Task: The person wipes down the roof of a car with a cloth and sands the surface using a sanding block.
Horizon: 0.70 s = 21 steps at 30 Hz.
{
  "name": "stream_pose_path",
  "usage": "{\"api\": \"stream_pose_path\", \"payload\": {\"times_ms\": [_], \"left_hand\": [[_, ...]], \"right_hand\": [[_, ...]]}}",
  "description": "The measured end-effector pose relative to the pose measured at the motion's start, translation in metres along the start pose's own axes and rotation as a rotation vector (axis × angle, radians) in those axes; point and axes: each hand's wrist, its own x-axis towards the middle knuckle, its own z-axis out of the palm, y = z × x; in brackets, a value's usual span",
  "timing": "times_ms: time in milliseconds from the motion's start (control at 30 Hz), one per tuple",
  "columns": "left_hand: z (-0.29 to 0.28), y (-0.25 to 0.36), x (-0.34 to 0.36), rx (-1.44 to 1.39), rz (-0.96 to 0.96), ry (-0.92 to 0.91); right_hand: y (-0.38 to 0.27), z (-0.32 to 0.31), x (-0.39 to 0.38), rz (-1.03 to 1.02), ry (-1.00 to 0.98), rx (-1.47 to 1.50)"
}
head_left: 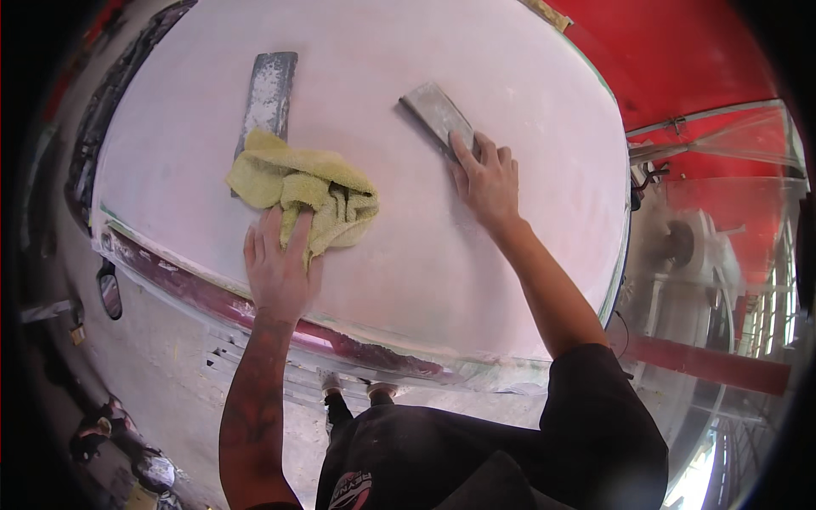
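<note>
left hand (285, 262) loosely curled, fingertips tucked into the near edge of the yellow cloth (319, 174). cloth lies bunched on the pale pink panel (425, 280), partly covering the long block (270, 93). right hand (491, 183) closed around near end of gray block (432, 109), right of cloth.

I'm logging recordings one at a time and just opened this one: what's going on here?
A person stands at a broad, pinkish-white panel, both hands busy on top of it. The right hand holds a grey rectangular block by its near end. The left hand has its fingers in the folds of a crumpled yellow-green cloth, which partly covers a long, flat, scuffed grey bar.
</note>
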Motion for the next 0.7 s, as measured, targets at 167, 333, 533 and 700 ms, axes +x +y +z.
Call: {"api": "stream_pose_path", "payload": {"times_ms": [167, 333, 533, 700], "left_hand": [[-0.003, 0.008, 0.001, 0.007, -0.011, -0.021], [0.012, 0.024, 0.011, -0.043, 0.023, 0.016], [-0.003, 0.0, -0.002, 0.02, -0.006, 0.005], [-0.005, 0.006, 0.002, 0.025, 0.01, -0.037]], "right_hand": [[0.007, -0.037, -0.065, -0.209, -0.084, 0.12], [0.137, -0.006, 0.074, 0.249, -0.037, -0.117], [0.028, -0.005, -0.058, 0.083, 0.029, 0.06], [0.066, -0.031, -0.088, -0.023, 0.024, 0.024]]}}
